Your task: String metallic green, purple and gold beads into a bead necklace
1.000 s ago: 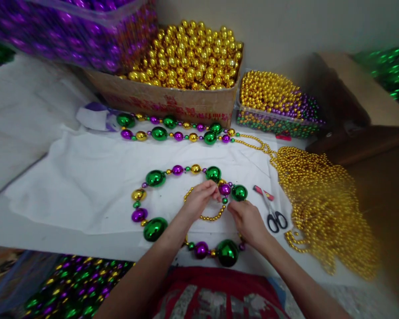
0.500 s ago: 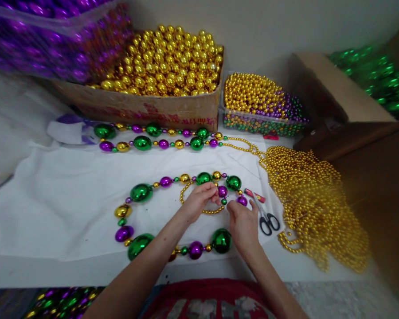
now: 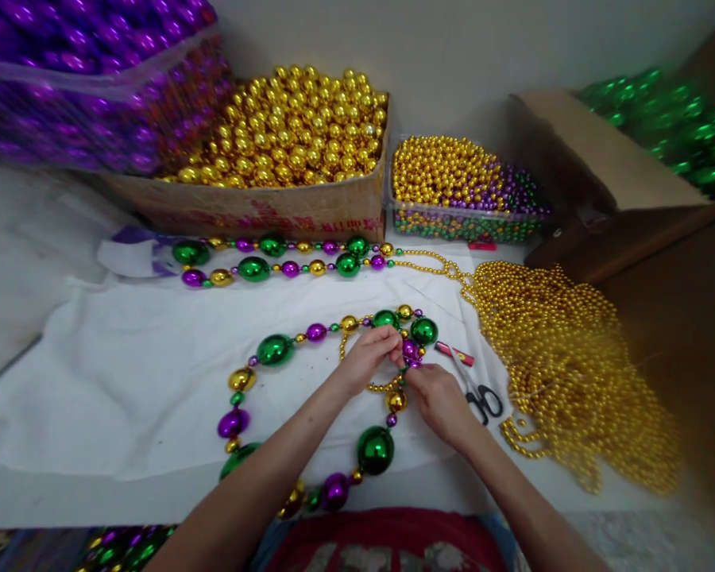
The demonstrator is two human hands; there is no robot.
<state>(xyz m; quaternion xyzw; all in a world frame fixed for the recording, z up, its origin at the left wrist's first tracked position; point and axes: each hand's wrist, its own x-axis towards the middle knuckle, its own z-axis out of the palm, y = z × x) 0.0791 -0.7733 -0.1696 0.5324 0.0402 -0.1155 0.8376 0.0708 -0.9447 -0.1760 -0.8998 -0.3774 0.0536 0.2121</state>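
Note:
A large bead necklace (image 3: 275, 349) of shiny green, purple and gold beads lies in a loop on the white cloth (image 3: 125, 381). At its right end my left hand (image 3: 366, 361) is closed in a pinch on the strand, close to a purple bead (image 3: 410, 349). My right hand (image 3: 441, 401) pinches just below and to the right, its fingertips closed on the same strand. Whatever thin cord lies between the fingertips is too small to make out. Partly behind my left hand lies a short string of small gold beads (image 3: 384, 388).
Black-handled scissors (image 3: 487, 403) and a red tube-like object (image 3: 456, 353) lie right of my hands. Beyond is a pile of gold bead strings (image 3: 566, 365). A second necklace (image 3: 253, 269) lies behind. Bead-filled boxes include a cardboard box (image 3: 262, 210) and a clear bin (image 3: 470, 222).
My right hand has come left, closer to my left hand. The necklace's lower right part, with a big green bead, has shifted left and down. The view has moved slightly.

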